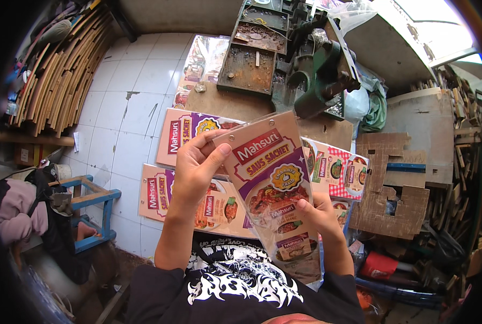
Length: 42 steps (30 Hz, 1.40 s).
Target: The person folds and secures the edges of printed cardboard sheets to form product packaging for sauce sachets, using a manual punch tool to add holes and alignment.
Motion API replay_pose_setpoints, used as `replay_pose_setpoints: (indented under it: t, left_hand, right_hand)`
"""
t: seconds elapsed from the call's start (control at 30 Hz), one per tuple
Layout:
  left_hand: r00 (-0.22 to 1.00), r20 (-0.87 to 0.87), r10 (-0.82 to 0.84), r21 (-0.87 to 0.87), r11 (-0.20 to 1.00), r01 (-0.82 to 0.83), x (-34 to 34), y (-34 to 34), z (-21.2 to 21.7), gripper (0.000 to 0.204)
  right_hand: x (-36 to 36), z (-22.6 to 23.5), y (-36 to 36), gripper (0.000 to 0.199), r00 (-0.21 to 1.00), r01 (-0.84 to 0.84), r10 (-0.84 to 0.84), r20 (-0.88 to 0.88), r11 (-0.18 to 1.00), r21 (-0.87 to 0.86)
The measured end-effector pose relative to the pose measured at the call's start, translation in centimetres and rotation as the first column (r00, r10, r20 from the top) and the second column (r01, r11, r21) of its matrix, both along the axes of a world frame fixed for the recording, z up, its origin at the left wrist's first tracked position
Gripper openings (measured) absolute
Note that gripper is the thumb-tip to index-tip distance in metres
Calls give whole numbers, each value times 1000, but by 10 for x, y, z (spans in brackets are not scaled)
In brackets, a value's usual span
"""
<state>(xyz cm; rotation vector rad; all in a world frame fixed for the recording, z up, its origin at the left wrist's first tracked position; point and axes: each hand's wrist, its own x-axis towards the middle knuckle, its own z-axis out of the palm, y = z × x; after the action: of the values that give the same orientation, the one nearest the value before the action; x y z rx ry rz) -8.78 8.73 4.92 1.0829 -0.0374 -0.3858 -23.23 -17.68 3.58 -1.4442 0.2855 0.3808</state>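
While our left hand (197, 162) pinches the card (273, 189) at its top corner, our right hand (319, 213) grips its lower edge, long axis slanting toward us.

Small cluttered workshop, marked by a rusty green press machine (311, 70), cut wooden strips stacked at the wall (57, 70), die-cut cardboard scraps (397, 183), printed cartons piled on a workbench (214, 100).

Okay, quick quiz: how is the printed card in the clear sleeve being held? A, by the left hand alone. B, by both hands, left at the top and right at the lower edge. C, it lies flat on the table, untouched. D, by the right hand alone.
B: the left hand pinches the card's top corner while the right hand grips its lower right edge.
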Motion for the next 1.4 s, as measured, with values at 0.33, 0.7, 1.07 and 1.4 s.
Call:
replay_pose_setpoints:
  t: [0.33, 0.7, 1.07, 1.4]
  left_hand:
    - [969, -48, 242, 32, 970, -240, 1, 64, -26, 29]
    - [934, -137, 329, 69, 944, -322, -49, 127, -28, 31]
    - [960, -46, 275, 899, 431, -80, -102, 180, -37, 31]
    - [996, 47, 82, 965, -261, -25, -87, 157, -27, 42]
  right_hand:
    - [-44, -15, -38, 32, 969, -182, 181, -167, 983, 10]
    - [-100, 11, -99, 18, 952, 287, -304, 43, 831, -476]
    - [-41, 16, -63, 26, 967, 225, -31, 253, 572, -789]
    - [-93, -27, -101, 29, 734, 655, -387, 558, 185, -732]
